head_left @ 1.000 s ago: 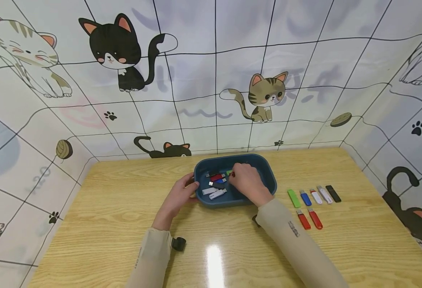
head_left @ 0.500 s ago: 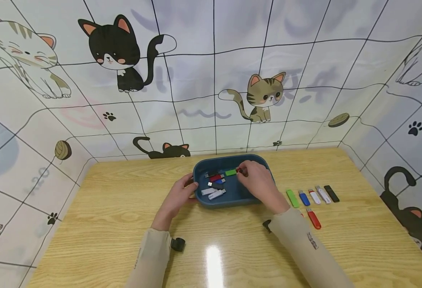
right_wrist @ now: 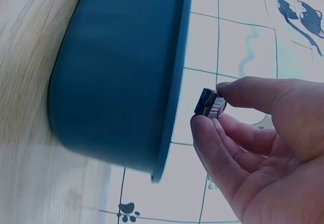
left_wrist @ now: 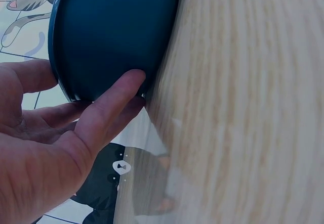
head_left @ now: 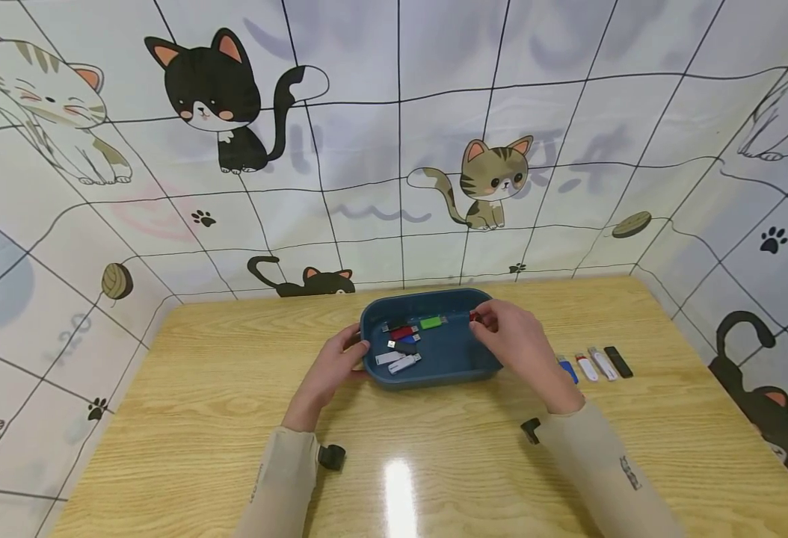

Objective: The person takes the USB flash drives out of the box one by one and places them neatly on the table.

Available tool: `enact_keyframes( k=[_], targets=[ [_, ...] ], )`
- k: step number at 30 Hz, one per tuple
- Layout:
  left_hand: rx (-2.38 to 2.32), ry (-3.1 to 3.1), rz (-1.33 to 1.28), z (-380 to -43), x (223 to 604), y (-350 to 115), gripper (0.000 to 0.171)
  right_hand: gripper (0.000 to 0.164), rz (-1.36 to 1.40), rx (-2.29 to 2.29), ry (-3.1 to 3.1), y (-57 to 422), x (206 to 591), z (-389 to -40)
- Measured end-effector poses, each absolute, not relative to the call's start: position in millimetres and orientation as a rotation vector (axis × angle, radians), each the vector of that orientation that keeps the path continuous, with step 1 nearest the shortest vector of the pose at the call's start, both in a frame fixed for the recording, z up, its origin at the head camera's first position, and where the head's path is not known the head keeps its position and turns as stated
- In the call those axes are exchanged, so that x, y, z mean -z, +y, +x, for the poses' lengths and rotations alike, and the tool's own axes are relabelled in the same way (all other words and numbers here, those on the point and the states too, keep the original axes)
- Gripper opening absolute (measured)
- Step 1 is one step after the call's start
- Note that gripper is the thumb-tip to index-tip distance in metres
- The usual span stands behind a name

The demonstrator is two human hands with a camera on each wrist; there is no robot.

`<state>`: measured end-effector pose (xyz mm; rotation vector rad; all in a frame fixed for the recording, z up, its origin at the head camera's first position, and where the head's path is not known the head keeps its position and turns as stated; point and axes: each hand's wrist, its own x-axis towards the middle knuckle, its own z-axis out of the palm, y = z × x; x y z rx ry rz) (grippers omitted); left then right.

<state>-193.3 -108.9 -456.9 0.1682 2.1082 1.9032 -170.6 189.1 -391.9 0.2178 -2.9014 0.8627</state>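
My right hand (head_left: 518,340) pinches a small red-and-dark USB flash drive (right_wrist: 207,102) between thumb and fingertips, just above the right rim of a dark blue plastic bin (head_left: 428,383). Inside the bin, toward its left half, lie a green flash drive (head_left: 431,323), a dark red one (head_left: 402,333), a dark grey one (head_left: 404,348) and a white one (head_left: 404,364), among others. At the bin's left end, my left hand (head_left: 331,362) grips it, thumb at the rim. The left wrist view has those fingers against the outer wall (left_wrist: 111,32).
Right of the bin, a row of flash drives lies on the wooden table (head_left: 199,418): blue (head_left: 568,370), white with red (head_left: 587,367), silver (head_left: 602,363) and black (head_left: 619,362). My right arm covers the spot nearer me. A cat-patterned cloth (head_left: 367,164) rises behind.
My right hand has lifted the red-and-dark flash drive from beside the green one and moved right to the bin's right rim. Its forearm now hides table drives seen earlier. The left hand stays put.
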Motion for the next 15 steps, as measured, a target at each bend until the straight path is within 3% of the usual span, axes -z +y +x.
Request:
enact_keyframes(
  k=[15],
  targets=[
    [-1.915,2.109,0.149,-192.8,457.3,-108.6,0.048,0.030,0.124,-0.787,-2.878,231.0,389.5,-148.8]
  ],
)
